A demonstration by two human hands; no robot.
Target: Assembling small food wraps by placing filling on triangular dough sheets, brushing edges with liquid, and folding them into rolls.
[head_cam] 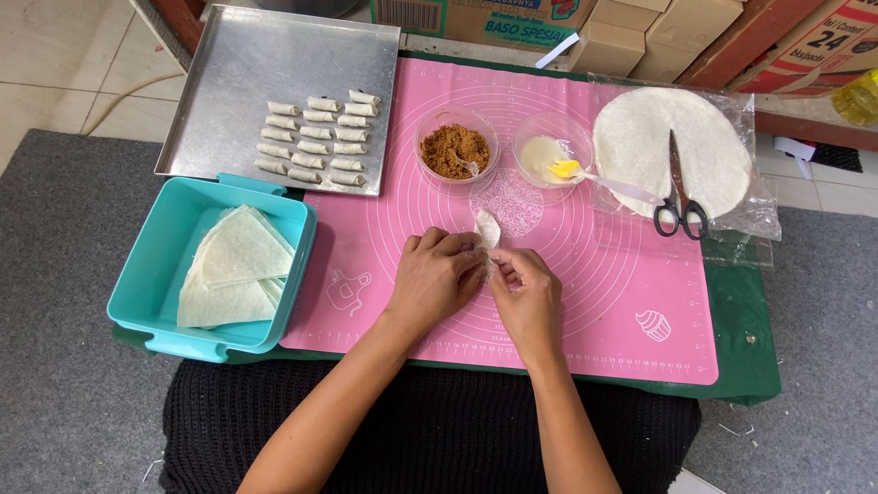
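My left hand (437, 274) and my right hand (526, 295) meet over the pink silicone mat (604, 302), both pinching a small white pastry wrapper (487, 229) whose far tip sticks out beyond my fingers. Just beyond the hands stand a clear bowl of brown crumbly filling (455, 149) with a spoon in it and a clear bowl of white paste (551, 154) holding a yellow brush. At the far left, a metal tray (229, 82) carries several finished small white rolls (318, 139) in rows.
A teal plastic box (146, 265) at the left holds cut wedge-shaped wrappers (236, 265). At the right, round wrappers (631, 137) lie on clear plastic with black-handled scissors (681, 197) on top. Cardboard boxes (631, 32) line the far edge. Grey carpet surrounds the low table.
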